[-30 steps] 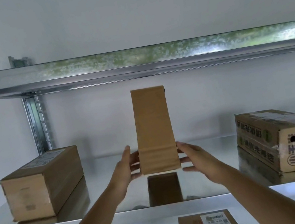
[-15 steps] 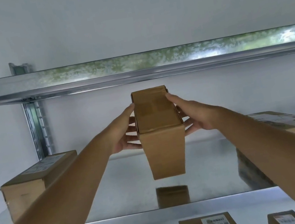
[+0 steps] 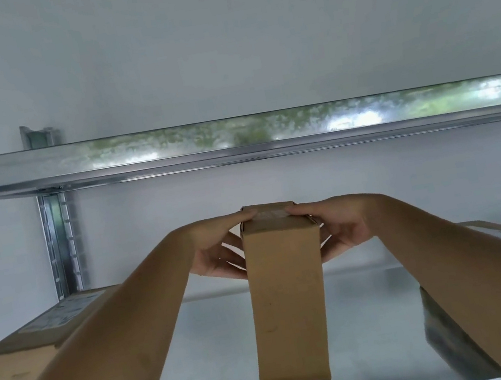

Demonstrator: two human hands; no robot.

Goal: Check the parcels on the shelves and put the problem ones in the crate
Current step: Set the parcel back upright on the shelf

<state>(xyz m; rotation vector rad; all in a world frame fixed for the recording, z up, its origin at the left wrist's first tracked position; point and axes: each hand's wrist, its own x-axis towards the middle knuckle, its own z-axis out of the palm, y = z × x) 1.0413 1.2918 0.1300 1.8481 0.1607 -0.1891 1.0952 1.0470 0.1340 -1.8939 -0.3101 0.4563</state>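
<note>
Lowered since half a second ago, the tall plain brown cardboard parcel (image 3: pixel 289 309) now stands upright on the shiny metal shelf (image 3: pixel 378 327), left hand (image 3: pixel 220 254) and right hand (image 3: pixel 338 228) gripping its top.

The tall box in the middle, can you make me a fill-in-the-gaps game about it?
1. The tall box stands on the metal ____.
2. It is held by ____ hands, the left hand and the right hand.
3. Both thumbs press on the box's ____.
4. The labelled box lies to its ____.

Missing words: shelf; two; top; left
</note>
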